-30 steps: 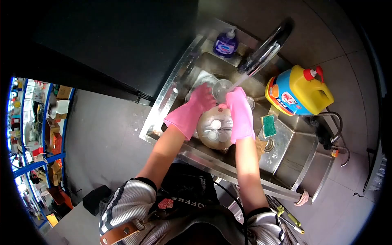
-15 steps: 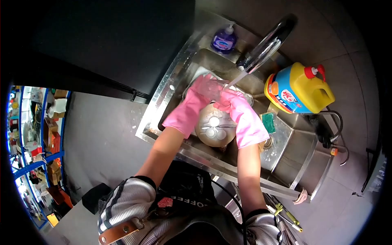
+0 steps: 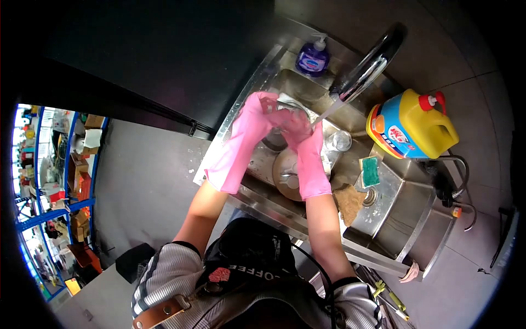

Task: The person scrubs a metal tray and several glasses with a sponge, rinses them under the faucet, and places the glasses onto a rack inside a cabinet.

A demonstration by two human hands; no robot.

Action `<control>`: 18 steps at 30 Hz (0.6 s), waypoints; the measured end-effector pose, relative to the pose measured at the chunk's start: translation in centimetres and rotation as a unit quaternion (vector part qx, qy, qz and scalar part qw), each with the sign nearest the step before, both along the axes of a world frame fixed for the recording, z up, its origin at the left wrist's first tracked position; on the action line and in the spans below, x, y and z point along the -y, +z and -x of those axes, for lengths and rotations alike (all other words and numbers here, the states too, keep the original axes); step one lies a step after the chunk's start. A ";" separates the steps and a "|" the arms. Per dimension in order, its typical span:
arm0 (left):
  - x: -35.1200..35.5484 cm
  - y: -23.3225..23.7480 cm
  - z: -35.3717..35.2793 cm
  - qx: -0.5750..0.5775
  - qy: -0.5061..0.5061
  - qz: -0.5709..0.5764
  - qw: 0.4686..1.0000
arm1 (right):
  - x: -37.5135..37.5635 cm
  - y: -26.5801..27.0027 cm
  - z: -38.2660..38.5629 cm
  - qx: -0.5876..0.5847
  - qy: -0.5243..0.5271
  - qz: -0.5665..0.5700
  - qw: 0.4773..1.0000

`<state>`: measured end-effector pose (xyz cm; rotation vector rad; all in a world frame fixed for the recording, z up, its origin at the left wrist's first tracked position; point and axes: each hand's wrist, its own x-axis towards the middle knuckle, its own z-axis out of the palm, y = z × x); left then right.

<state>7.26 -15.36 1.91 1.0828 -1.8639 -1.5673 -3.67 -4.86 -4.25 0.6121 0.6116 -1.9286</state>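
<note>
Head view looks straight down on a steel sink (image 3: 383, 214) set in a dark table (image 3: 438, 49). Both hands wear pink rubber gloves and meet over the far left part of the basin. The left hand (image 3: 256, 112) is curled shut around a clear glass (image 3: 287, 105), its fingers wrapped over the top. The right hand (image 3: 297, 127) presses against the glass from the near side, fingers bent around it. The gloves hide most of the glass. Only a pale curved edge shows between them, so its long axis and the way its mouth points cannot be told.

Water (image 3: 327, 112) runs from the faucet (image 3: 372, 63) in a slanting stream that ends at the right hand. A second glass (image 3: 340, 140) stands upright in the basin just right of the hands, mouth up. A round metal lid (image 3: 285, 174) lies below the right wrist. A green sponge (image 3: 371, 171) sits on the sink's ledge, with a brown cloth (image 3: 348, 202) near it. A purple soap bottle (image 3: 312, 57) stands at the far rim, and a yellow and blue detergent jug (image 3: 413, 127) lies on the table to the right.
</note>
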 end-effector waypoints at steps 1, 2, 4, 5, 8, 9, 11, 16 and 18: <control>-0.4 1.1 -0.2 0.024 -0.008 0.056 0.998 | 0.2 -0.1 0.0 -0.025 0.034 -0.010 0.999; -0.8 1.7 -0.3 0.024 -0.018 0.057 0.998 | 0.5 -0.2 0.1 -0.050 0.067 -0.021 0.996; -1.7 3.0 -0.3 0.022 -0.039 0.060 0.997 | 0.8 -1.8 0.5 -0.078 0.096 -0.012 0.992; -2.1 4.1 -0.5 0.047 -0.051 0.078 0.995 | 1.0 -3.6 0.6 -0.083 0.091 0.009 0.992; -2.6 5.7 -0.6 0.094 -0.106 0.085 0.986 | 1.0 -5.8 0.7 -0.098 0.086 0.013 0.991; -2.7 5.2 -0.4 0.059 -0.125 0.081 0.987 | 0.9 -5.9 0.5 -0.101 0.087 0.003 0.991; -3.1 2.4 0.3 -0.011 -0.164 0.070 0.984 | -0.5 -4.0 0.4 -0.083 0.064 0.038 0.994; -5.5 -0.1 5.2 -0.055 -0.187 0.071 0.978 | -2.8 -3.4 1.7 -0.076 -0.032 0.037 0.996; -6.1 4.4 7.3 0.038 -0.160 -0.114 0.980 | -3.7 -4.2 1.9 -0.056 -0.101 -0.006 0.993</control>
